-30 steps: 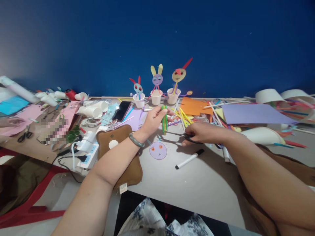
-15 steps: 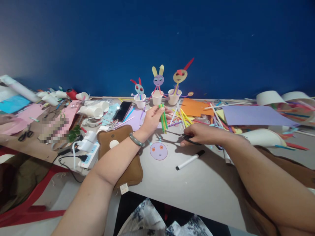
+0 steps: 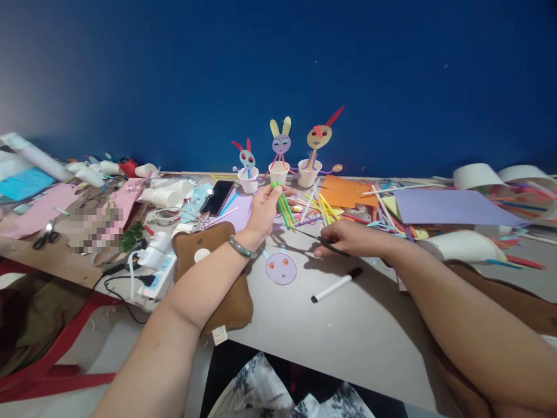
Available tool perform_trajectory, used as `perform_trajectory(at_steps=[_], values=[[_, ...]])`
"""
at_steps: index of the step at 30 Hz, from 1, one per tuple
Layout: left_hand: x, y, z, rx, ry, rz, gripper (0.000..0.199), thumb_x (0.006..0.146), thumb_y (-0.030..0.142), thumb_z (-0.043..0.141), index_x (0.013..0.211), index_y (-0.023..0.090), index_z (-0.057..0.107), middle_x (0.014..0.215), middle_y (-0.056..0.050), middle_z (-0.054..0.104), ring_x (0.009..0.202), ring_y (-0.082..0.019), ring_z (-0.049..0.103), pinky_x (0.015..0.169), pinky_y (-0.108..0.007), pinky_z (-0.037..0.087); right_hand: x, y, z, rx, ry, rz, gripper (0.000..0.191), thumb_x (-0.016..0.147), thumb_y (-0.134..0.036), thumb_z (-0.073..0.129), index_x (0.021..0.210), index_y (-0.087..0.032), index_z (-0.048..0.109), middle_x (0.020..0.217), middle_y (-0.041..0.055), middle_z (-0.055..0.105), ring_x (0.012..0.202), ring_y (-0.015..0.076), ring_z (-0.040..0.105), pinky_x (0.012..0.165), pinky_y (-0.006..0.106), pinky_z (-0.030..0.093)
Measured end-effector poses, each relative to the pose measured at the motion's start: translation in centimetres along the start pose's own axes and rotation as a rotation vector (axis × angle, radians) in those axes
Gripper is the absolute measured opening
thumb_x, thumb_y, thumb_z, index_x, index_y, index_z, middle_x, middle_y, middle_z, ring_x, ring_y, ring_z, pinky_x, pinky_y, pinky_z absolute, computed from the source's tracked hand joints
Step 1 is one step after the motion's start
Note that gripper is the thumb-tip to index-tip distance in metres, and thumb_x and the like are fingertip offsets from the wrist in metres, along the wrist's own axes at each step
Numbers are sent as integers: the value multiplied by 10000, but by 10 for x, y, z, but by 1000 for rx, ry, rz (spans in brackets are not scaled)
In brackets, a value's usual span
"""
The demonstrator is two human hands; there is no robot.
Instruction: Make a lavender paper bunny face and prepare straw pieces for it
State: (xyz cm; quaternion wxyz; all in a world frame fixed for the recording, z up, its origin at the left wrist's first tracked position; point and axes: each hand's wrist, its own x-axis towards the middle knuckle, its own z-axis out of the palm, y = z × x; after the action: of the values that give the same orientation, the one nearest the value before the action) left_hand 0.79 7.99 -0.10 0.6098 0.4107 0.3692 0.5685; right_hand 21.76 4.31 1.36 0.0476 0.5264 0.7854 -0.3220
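Green and yellow paper sticks (image 3: 286, 212) stand tilted in my left hand (image 3: 264, 210), pinched near their upper ends. My right hand (image 3: 337, 238) is closed around the handles of black scissors (image 3: 327, 242), whose blades point left toward the sticks' lower ends. Whether the blades touch the sticks I cannot tell. Below my hands a round purple paper face (image 3: 281, 269) with orange eyes and light blue ears lies flat on the table. A white marker (image 3: 335, 287) with a black cap rests to its right.
Three paper cups (image 3: 278, 173) with paper figures stand along the blue wall. Colourful sticks and straws (image 3: 322, 209) are heaped behind my hands. A brown cushion (image 3: 235, 302) lies under my left forearm, beside a power strip (image 3: 159, 278) and phone (image 3: 217, 197). Purple paper (image 3: 452, 206) lies right.
My left hand has shifted slightly left with the sticks, which now lean more. My right hand and the scissors have moved a little left. A person's hand at the far left has gone out of view.
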Motion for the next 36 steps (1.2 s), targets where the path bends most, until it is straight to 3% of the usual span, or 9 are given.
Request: perform_trajectory(at_steps=[13, 22, 28, 36], values=[[1, 2, 0, -18, 14, 14, 102, 978, 267, 569, 954, 174, 601, 977, -56, 777, 925, -187, 774, 825, -297, 624, 4, 1, 5, 112, 1, -31, 604, 723, -782, 640, 612, -214, 465, 610, -27, 440, 608, 144, 414, 554, 286, 289], [2, 1, -2, -46, 9, 26, 130, 963, 310, 604, 953, 180, 596, 984, -58, 777, 954, -204, 771, 869, -328, 624, 3, -1, 6, 178, -17, -38, 602, 739, -773, 639, 579, -207, 512, 550, -16, 484, 569, 145, 444, 543, 287, 304], [5, 0, -5, -60, 27, 16, 140, 964, 324, 603, 965, 184, 594, 1011, -60, 776, 997, -210, 764, 882, -337, 621, 0, -8, 4, 217, -4, 12, 629, 685, -806, 660, 562, -205, 519, 545, -4, 530, 566, 154, 482, 540, 290, 321], [5, 0, -3, -48, 54, -9, 143, 967, 318, 600, 954, 176, 602, 998, -73, 778, 1003, -217, 763, 848, -311, 621, -4, -18, 2, 179, 34, 95, 687, 594, -865, 661, 517, -220, 438, 508, -23, 427, 544, 138, 406, 522, 304, 272]])
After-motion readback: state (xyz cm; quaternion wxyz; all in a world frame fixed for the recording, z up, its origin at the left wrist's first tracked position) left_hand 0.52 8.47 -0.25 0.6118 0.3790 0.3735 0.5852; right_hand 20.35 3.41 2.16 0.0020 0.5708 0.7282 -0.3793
